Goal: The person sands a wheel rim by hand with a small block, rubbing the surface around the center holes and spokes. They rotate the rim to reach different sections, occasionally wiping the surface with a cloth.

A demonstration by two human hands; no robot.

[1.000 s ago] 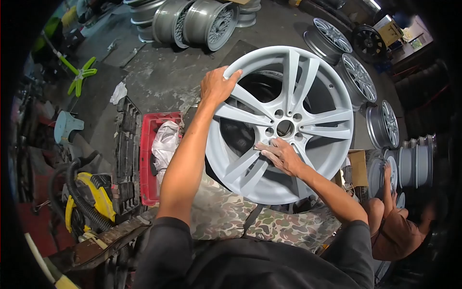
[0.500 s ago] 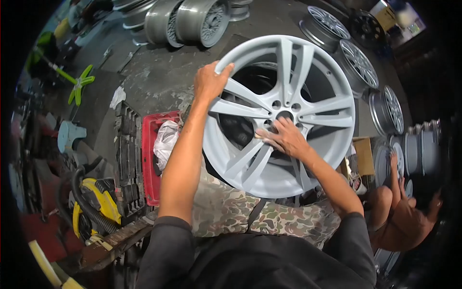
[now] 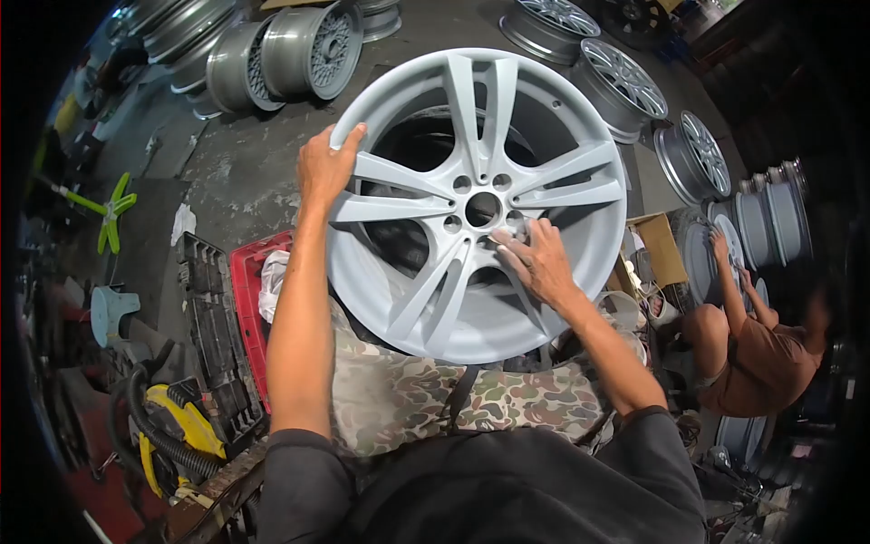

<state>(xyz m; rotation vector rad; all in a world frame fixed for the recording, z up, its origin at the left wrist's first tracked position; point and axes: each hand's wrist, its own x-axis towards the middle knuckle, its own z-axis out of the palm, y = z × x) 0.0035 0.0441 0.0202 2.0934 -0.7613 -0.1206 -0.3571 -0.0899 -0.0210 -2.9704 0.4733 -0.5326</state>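
Note:
A pale grey alloy wheel rim with paired spokes faces up in front of my body. My left hand is wrapped over its upper left edge, thumb on the face. Close to the centre bore, my right hand presses its fingers against the hub by the lower right bolt holes. A small pale thing seems to be pinched at those fingertips, too small to name. Camouflage cloth covers my lap below the rim.
Several other rims stand at the back, such as a mesh-faced rim, and at the right. A red tray holds white cloth at the left, near a yellow machine. A cardboard box and another person are at the right.
My right hand has slid off the centre bore to the hub's lower right side. My left hand keeps its grip on the rim. The whole view has shifted, carrying most things leftward.

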